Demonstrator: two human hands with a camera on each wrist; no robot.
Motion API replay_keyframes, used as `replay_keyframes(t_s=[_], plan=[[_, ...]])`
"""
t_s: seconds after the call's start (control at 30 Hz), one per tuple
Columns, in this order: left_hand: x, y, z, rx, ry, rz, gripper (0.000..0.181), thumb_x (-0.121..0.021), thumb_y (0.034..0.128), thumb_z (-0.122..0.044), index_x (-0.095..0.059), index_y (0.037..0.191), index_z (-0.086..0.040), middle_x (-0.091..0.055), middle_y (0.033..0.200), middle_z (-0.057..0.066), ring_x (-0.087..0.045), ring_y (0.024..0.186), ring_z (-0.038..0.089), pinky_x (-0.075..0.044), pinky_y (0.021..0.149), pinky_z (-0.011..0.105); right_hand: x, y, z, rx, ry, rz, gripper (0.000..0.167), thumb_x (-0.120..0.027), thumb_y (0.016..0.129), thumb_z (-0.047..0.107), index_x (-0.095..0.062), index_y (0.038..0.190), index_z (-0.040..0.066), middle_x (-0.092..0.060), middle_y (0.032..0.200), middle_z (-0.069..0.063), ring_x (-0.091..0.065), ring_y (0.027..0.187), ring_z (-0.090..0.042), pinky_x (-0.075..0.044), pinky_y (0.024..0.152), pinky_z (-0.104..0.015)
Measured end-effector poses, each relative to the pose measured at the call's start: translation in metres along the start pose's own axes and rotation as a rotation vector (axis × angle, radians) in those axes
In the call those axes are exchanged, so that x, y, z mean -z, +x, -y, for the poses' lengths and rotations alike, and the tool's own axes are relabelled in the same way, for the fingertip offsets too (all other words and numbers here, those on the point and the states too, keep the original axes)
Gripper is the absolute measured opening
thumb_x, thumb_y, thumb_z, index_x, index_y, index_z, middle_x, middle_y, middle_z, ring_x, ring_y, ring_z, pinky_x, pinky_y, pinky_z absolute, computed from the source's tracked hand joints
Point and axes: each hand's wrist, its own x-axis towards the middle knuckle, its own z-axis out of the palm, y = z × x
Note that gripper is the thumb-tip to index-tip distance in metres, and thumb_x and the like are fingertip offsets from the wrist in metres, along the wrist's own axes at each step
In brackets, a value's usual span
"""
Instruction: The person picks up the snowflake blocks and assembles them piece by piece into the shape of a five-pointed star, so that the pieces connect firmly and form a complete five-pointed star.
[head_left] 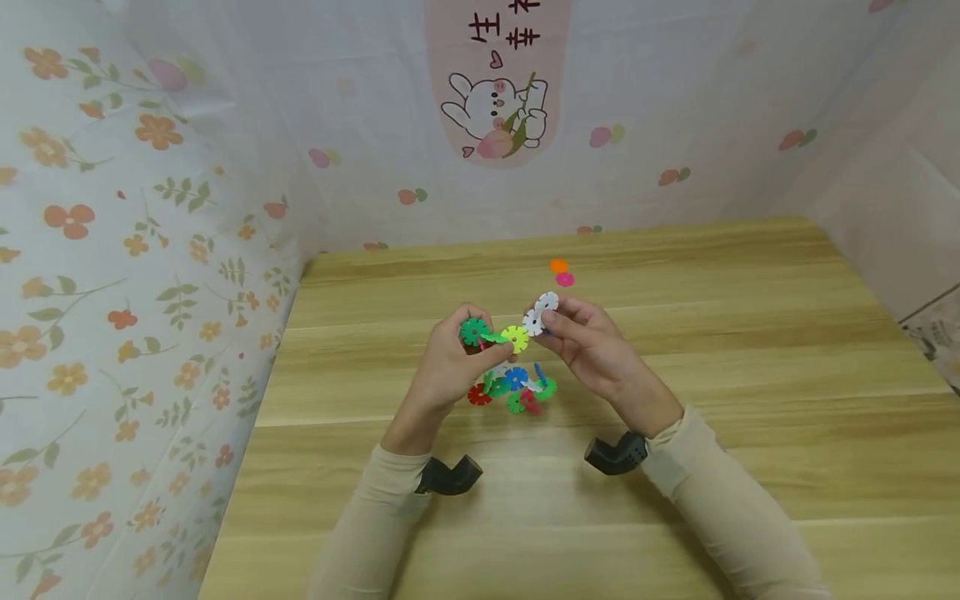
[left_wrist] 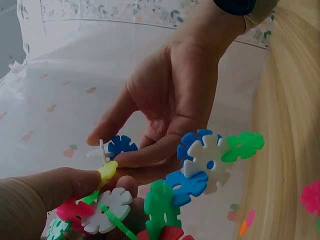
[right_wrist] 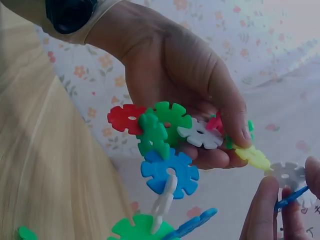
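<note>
Between thumb and fingers, my left hand (head_left: 438, 371) pinches a yellow notched plastic disc (head_left: 515, 339). It belongs to a linked chain of discs, with a green disc (head_left: 474, 332) at its upper left. More of the chain hangs below, including a red disc (right_wrist: 125, 118), a blue disc (right_wrist: 170, 172) and a white disc (left_wrist: 210, 159). My right hand (head_left: 600, 358) grips white notched discs (head_left: 534, 323) by thumb and fingers, with a blue disc (left_wrist: 122, 146) beside them. White and yellow edges meet between the hands; whether the slots are fully engaged I cannot tell.
Farther back on the wooden table (head_left: 750, 375) lie a loose orange disc (head_left: 558, 266) and a pink disc (head_left: 565, 280). A printed cloth (head_left: 360, 108) hangs behind the table, and a floral one (head_left: 150, 292) lines the left side.
</note>
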Motion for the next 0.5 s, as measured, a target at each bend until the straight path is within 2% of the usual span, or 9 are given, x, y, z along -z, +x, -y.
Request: replay_keyframes(t_s=[0.17,0.3,0.4,0.5], plan=[[-0.004,0.0,0.0,-0.019,0.021,-0.014,0.026,-0.071,0.0887,0.005,-0.048,0.099,-0.002,-0.063,0.075,0.014,-0.069,0.079,0.043,-0.053,0.061,0.026,-0.001,-0.002,0.0,-0.016,0.017,-0.066,0.021,-0.062,0.099,0.009,-0.057,0.117,-0.002,-0.065,0.112,-0.009,-0.067,0.099,-0.016,-0.051,0.094,-0.031],[-0.008,-0.001,-0.001,-0.014,0.058,-0.041,0.024,-0.073,0.0886,0.002,-0.054,0.102,-0.003,-0.063,0.08,0.012,-0.068,0.081,0.044,-0.053,0.062,0.025,-0.003,-0.002,-0.001,-0.012,-0.01,-0.116,0.024,-0.062,0.099,0.008,-0.053,0.118,-0.004,-0.068,0.112,-0.009,-0.067,0.097,-0.015,-0.053,0.092,-0.031],[-0.01,-0.002,0.0,-0.02,0.071,-0.07,0.023,-0.072,0.088,0.004,-0.057,0.104,-0.002,-0.065,0.088,0.013,-0.067,0.083,0.044,-0.058,0.068,0.032,-0.007,-0.001,-0.002,0.019,-0.071,-0.155,0.017,-0.063,0.098,0.007,-0.056,0.112,-0.001,-0.07,0.107,-0.008,-0.067,0.098,-0.016,-0.053,0.093,-0.033],[-0.014,-0.003,0.0,-0.033,0.066,-0.105,0.021,-0.071,0.088,0.006,-0.058,0.102,-0.001,-0.065,0.088,0.015,-0.068,0.083,0.043,-0.059,0.073,0.04,-0.01,0.0,-0.003,0.062,-0.134,-0.197,0.01,-0.066,0.096,0.007,-0.059,0.102,0.004,-0.07,0.104,-0.007,-0.067,0.098,-0.017,-0.054,0.091,-0.034]])
